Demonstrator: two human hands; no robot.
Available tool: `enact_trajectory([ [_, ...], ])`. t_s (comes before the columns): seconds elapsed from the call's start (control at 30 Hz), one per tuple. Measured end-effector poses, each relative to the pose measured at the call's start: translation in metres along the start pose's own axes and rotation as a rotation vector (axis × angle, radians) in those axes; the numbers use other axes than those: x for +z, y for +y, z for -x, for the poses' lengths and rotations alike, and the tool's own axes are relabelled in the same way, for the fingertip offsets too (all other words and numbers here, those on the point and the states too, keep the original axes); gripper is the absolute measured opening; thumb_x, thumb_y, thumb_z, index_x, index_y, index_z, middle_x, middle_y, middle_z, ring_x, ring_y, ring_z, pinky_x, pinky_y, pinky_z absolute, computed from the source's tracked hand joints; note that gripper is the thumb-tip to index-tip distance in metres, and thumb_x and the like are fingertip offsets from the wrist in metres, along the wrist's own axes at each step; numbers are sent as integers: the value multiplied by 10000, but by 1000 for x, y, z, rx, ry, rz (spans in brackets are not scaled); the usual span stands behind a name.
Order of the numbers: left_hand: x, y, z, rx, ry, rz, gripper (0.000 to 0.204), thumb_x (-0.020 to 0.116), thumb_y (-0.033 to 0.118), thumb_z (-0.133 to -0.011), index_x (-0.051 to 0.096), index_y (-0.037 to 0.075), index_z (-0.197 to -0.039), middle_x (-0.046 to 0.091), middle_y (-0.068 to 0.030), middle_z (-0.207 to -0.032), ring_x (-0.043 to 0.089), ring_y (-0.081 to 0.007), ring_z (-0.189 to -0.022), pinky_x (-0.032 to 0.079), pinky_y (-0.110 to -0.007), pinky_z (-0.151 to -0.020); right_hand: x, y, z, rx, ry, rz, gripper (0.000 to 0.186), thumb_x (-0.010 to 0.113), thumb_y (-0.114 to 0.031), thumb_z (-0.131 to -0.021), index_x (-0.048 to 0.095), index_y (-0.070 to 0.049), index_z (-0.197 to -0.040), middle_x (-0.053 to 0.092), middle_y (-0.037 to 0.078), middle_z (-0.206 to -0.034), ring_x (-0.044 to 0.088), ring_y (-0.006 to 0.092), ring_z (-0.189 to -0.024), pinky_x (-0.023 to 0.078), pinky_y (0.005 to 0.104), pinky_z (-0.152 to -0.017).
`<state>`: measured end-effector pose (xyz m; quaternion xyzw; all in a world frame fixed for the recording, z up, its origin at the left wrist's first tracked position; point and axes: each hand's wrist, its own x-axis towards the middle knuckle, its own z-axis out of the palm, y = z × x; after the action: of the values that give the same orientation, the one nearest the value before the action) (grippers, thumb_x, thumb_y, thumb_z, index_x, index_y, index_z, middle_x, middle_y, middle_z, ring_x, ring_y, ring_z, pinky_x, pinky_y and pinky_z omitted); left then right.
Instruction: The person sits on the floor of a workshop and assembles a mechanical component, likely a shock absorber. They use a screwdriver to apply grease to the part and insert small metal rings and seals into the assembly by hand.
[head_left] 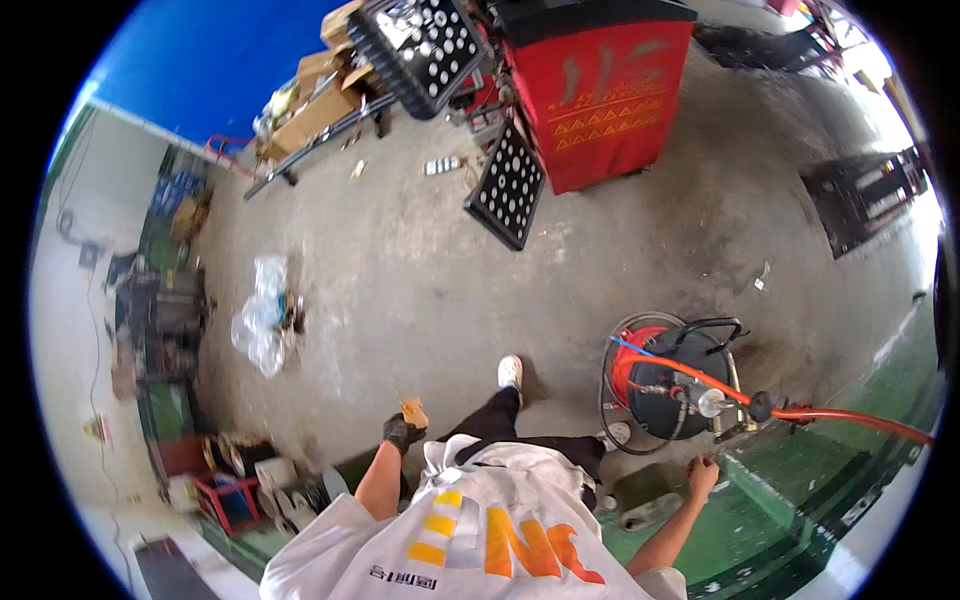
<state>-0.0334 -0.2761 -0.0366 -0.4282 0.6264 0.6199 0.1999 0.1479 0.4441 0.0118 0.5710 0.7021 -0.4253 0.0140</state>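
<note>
My left hand (402, 432), in a dark glove, is closed on a small tan piece of paper or card (414, 412), held out in front of my left hip. My bare right hand (703, 476) is off to the right with its fingers curled in, and no object shows in it. Just beyond that hand stands a round black-lidded drum pump (680, 375) with a coiled hose and a red part at its side. An orange hose (850, 414) runs from the pump toward the right edge.
A red cabinet machine (600, 110) stands ahead, with black dotted target panels (508, 185) beside it. Clear plastic wrapping (262, 325) lies on the floor at left. Cardboard boxes (315, 115) are piled by a blue wall. A red crate (228, 503) stands at lower left.
</note>
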Motion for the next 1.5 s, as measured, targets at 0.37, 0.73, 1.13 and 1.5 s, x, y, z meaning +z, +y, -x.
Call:
enact_trajectory([
  [0.37,201,257,-111,86,-351,-250,402,531,-36,-838,529,-7,-1239,671,-169,-1047,707,-317,-865,632,-407,-696,233,72,238,947,-519,-265,156,573,-43,-806,562,-28,-651,554,102,-599,550,217,-495,533,409,-532],
  [0.73,462,359,-133,-38,-507,-688,497,502,-66,-813,539,62,-1292,660,-123,-1146,699,-277,-935,626,-386,-692,325,-125,110,891,-513,-524,168,618,-102,-836,678,47,-885,667,177,-815,660,295,-637,538,438,-554],
  [1.13,864,431,-105,448,-817,-1190,284,674,224,-868,697,41,-1084,714,-118,-999,676,-202,-881,530,-374,-766,198,-258,-111,800,-350,-593,176,619,-132,-852,672,24,-915,669,146,-839,651,262,-660,517,396,-553],
  [1.5,1255,444,-54,285,-1152,-908,320,638,141,-793,707,127,-1105,697,-35,-812,645,-153,-628,505,-298,-539,14,-414,-433,645,-230,-490,185,620,-160,-866,666,2,-943,671,118,-862,643,231,-681,498,357,-552],
])
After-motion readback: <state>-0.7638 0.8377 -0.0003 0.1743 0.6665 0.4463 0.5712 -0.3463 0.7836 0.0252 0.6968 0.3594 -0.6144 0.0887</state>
